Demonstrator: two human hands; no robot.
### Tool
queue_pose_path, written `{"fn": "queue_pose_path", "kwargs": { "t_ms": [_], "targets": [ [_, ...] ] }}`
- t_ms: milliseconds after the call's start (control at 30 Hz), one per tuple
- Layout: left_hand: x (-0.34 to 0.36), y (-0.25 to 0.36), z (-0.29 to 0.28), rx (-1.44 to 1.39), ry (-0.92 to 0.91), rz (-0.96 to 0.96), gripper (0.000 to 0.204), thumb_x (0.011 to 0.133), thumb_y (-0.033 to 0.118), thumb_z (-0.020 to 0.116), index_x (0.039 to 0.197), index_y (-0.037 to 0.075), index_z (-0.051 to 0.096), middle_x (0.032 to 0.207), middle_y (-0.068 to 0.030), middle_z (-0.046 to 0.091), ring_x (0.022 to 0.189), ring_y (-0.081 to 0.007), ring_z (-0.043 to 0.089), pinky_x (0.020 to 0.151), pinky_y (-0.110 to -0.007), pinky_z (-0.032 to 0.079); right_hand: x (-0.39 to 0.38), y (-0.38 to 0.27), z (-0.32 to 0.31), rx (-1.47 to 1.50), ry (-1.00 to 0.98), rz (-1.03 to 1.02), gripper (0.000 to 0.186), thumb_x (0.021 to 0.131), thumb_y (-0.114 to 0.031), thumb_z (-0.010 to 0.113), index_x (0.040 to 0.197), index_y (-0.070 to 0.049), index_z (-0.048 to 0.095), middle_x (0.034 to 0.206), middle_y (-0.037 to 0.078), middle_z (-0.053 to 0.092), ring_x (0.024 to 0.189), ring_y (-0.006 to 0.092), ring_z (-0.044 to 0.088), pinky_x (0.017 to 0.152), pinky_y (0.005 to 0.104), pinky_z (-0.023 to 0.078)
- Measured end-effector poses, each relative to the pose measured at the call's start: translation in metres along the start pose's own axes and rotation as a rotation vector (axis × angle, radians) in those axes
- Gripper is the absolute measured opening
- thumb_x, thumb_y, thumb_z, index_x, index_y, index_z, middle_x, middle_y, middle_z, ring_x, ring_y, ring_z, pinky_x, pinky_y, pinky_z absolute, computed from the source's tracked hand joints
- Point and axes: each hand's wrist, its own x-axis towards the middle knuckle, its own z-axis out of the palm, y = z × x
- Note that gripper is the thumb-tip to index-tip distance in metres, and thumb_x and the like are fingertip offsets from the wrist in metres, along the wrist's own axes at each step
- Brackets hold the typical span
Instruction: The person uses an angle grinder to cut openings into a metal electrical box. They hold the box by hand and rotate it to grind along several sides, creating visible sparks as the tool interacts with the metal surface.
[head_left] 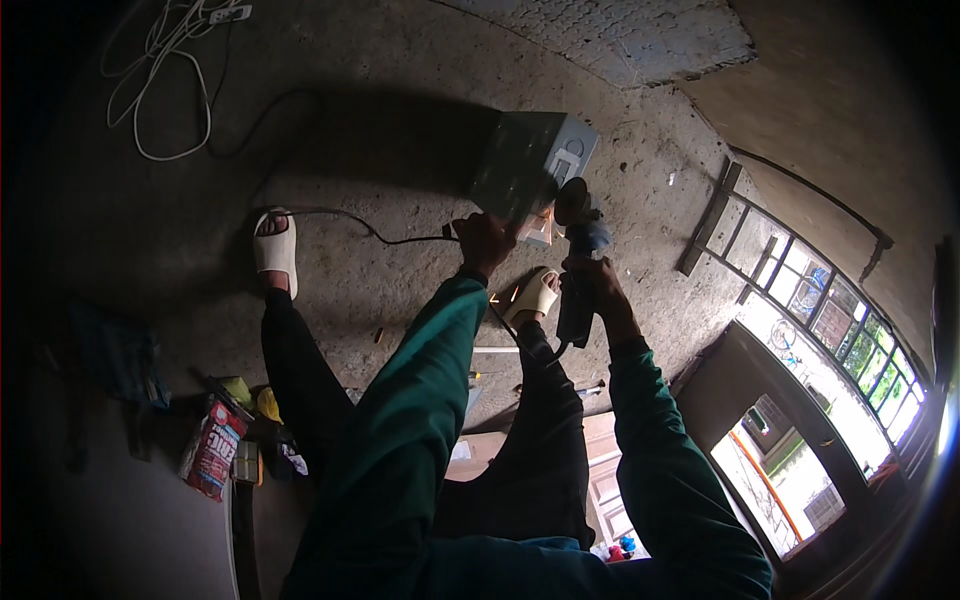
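Observation:
My left hand (485, 243) grips the lower edge of a grey metal box (515, 155), which has a paler panel with a small plate along its right side. In my right hand (603, 290) is an angle grinder (587, 240), held by its dark body, with its disc up against the lower right part of the box, where an orange glint shows. A dark cable (562, 352) runs from the grinder's lower end. Another stretch of dark cable (410, 240) crosses the floor from near my left hand to my left sandal.
White coiled cable with a power strip (230, 14) lies at upper left. My sandalled feet (275, 250) are spread on the concrete floor (380, 160). Packets (212, 445) sit at lower left. A metal frame (720, 215), barred windows (830, 320) and an open door (720, 370) are at right.

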Motion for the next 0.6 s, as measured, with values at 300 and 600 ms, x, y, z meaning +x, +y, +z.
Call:
{"fn": "queue_pose_path", "kwargs": {
  "t_ms": [300, 600],
  "targets": [
    [-0.004, -0.005, 0.008, 0.014, 0.057, -0.02, 0.029, 0.074, 0.044, 0.065, 0.081, 0.018, 0.075, 0.078, -0.0067, 0.07, 0.075, -0.0253, 0.066, 0.077, -0.044, 0.036, 0.002, -0.005, 0.008, -0.261, -0.034, -0.305, 0.02, 0.083, -0.009, 0.063, 0.102, -0.003, 0.063, 0.078, 0.011, 0.064, 0.063, 0.0184, 0.064, 0.057, 0.0316, 0.054],
    [-0.005, 0.0, 0.012, 0.138, 0.03, -0.061, 0.031, 0.074, 0.044, 0.066, 0.083, 0.015, 0.074, 0.076, -0.0116, 0.069, 0.075, -0.0269, 0.065, 0.074, -0.049, 0.036, 0.007, 0.042, -0.018, -0.65, 0.021, -0.549, 0.029, 0.084, -0.006, 0.062, 0.113, -0.004, 0.061, 0.086, 0.009, 0.065, 0.079, 0.016, 0.064, 0.068, 0.03, 0.052]
  ]
}}
